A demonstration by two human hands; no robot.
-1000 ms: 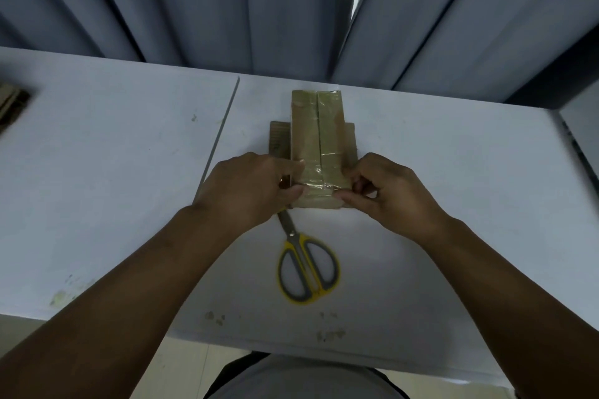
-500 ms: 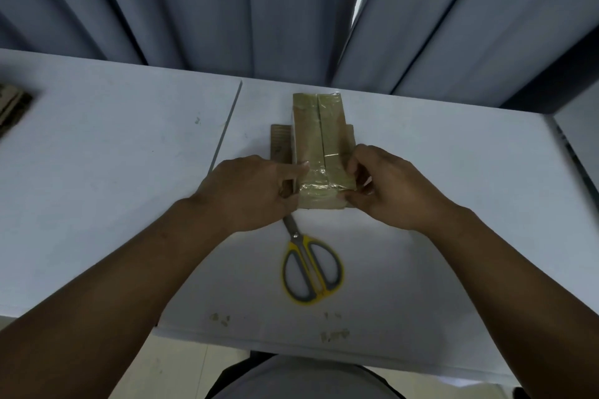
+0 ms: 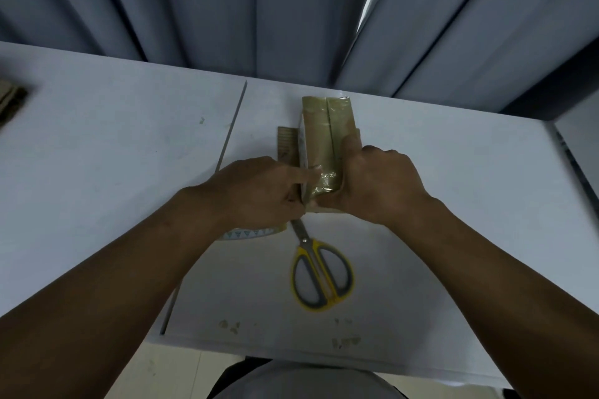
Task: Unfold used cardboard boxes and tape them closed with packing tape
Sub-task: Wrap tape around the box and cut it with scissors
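Note:
A small brown cardboard box [image 3: 319, 136], wrapped in glossy clear tape, stands on the white table [image 3: 113, 155] over a flat piece of cardboard [image 3: 287, 144]. My left hand [image 3: 256, 194] grips the box's near left corner, its index finger pressing the shiny tape on top. My right hand [image 3: 377, 183] clasps the box's right side, with the thumb lying along the top face. A roll of packing tape [image 3: 246, 233] peeks out from under my left wrist.
Yellow-handled scissors [image 3: 319, 282] lie just in front of the box, blades toward it. A seam [image 3: 231, 136] joins two tabletops left of the box. More cardboard [image 3: 9, 100] sits at the far left edge. Grey curtains hang behind.
My right hand slid up along the box's right side and its thumb now lies on top. The left index finger stays on the tape. The tape roll has come into view.

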